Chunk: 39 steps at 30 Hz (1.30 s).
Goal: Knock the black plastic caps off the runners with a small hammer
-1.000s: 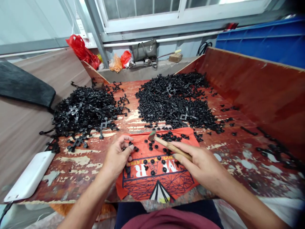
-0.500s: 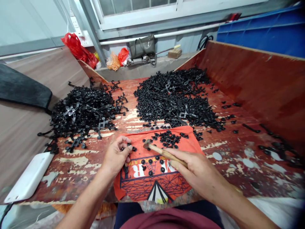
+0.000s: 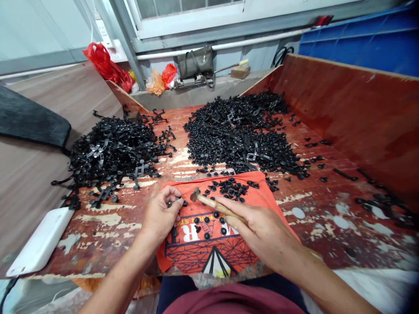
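Observation:
My right hand (image 3: 258, 226) is wrapped round the wooden handle of a small hammer (image 3: 209, 202), whose metal head hangs above the orange cloth (image 3: 193, 257). Beside the head, at the cloth's left part, my left hand (image 3: 163, 209) pinches a small black part (image 3: 170, 203), mostly hidden by the fingers. Several round black pieces (image 3: 207, 236) lie spread on the printed cloth between the hands. A loose cluster of small black knobs (image 3: 232, 188) lies near the cloth's far edge.
A big heap of black knobs (image 3: 229, 144) covers the bench beyond the cloth. Linked black parts (image 3: 114, 150) pile up at the left. A white power bank-like device (image 3: 41, 242) lies front left. A wooden board (image 3: 353, 117) walls the right side, with a blue crate (image 3: 360, 41) behind it.
My right hand has moved the hammer slightly left, bringing its head closer to my left hand. My left hand stays almost still, fingers still pinched.

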Each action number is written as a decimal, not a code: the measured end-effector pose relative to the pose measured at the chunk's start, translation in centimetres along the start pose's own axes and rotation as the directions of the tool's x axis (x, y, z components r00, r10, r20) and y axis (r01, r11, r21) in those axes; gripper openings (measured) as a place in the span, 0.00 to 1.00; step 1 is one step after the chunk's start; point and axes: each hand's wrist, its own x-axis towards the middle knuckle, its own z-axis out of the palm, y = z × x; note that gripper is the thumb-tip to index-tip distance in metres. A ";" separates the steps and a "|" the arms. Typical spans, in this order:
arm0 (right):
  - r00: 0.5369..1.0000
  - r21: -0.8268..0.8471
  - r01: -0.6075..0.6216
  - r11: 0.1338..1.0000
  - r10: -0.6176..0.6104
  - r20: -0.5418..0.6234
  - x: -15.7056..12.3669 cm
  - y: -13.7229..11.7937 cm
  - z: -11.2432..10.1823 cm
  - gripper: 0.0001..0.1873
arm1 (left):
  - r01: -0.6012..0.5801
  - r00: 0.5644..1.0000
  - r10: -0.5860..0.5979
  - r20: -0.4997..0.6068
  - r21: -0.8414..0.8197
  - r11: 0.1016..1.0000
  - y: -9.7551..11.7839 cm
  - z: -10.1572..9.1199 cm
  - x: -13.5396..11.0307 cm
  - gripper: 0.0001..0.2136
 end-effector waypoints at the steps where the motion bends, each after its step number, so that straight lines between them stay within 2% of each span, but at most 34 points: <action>1: 1.000 -0.037 0.012 0.999 -0.013 -0.013 0.2 -0.2 0.2 0.26 | -0.002 1.000 0.002 0.002 0.014 1.000 -0.1 0.0 0.0 0.10; 5: 0.998 -0.190 0.062 0.980 -0.066 -0.020 1.0 -0.8 1.2 0.28 | 0.009 0.999 -0.010 0.048 0.039 0.999 -0.1 -0.4 -0.1 0.09; 8: 0.999 -0.242 0.040 0.969 -0.036 0.023 1.4 -0.9 1.5 0.27 | -0.036 0.995 0.030 0.090 0.071 0.997 -0.1 -0.8 -0.1 0.06; 12: 0.999 -0.273 0.027 0.962 -0.014 0.050 1.6 -1.1 1.3 0.27 | -0.071 0.987 0.058 0.148 0.084 0.994 -0.2 -1.2 0.0 0.07; 17: 0.997 -0.310 0.035 0.950 -0.013 0.073 1.7 -1.6 0.8 0.27 | -0.007 0.990 0.007 0.139 -0.001 1.000 -0.5 -1.0 -0.1 0.10; 21: 0.998 -0.244 0.059 0.968 -0.065 -0.017 1.5 -1.7 0.1 0.28 | 0.026 0.991 -0.025 0.131 -0.006 1.000 0.0 -0.9 -0.2 0.10; 24: 0.996 -0.220 0.064 0.973 -0.077 -0.050 1.4 -1.7 -0.3 0.28 | 0.000 0.989 -0.010 0.149 0.068 0.998 0.5 -1.2 0.0 0.08; 29: 0.999 -0.189 0.036 0.981 -0.039 -0.008 1.1 -1.5 -0.1 0.26 | -0.080 0.986 0.039 0.164 0.253 0.964 0.6 -1.8 0.4 0.04; 32: 0.999 -0.189 0.035 0.981 -0.036 0.000 0.9 -1.3 0.0 0.25 | -0.096 0.986 0.055 0.156 0.269 0.958 0.5 -1.8 0.6 0.04; 35: 0.996 -0.186 0.077 0.980 -0.084 -0.031 0.8 -1.2 0.4 0.26 | -0.113 0.987 0.077 0.140 0.270 0.956 0.8 -1.8 0.6 0.04; 37: 0.993 -0.216 0.104 0.971 -0.113 -0.030 0.8 -1.3 0.7 0.26 | -0.130 0.986 0.091 0.140 0.309 0.942 1.4 -1.9 0.5 0.03; 39: 0.996 -0.273 0.091 0.958 -0.092 0.008 0.9 -1.7 1.0 0.26 | -0.171 0.981 0.121 0.152 0.379 0.909 2.0 -2.0 0.5 0.03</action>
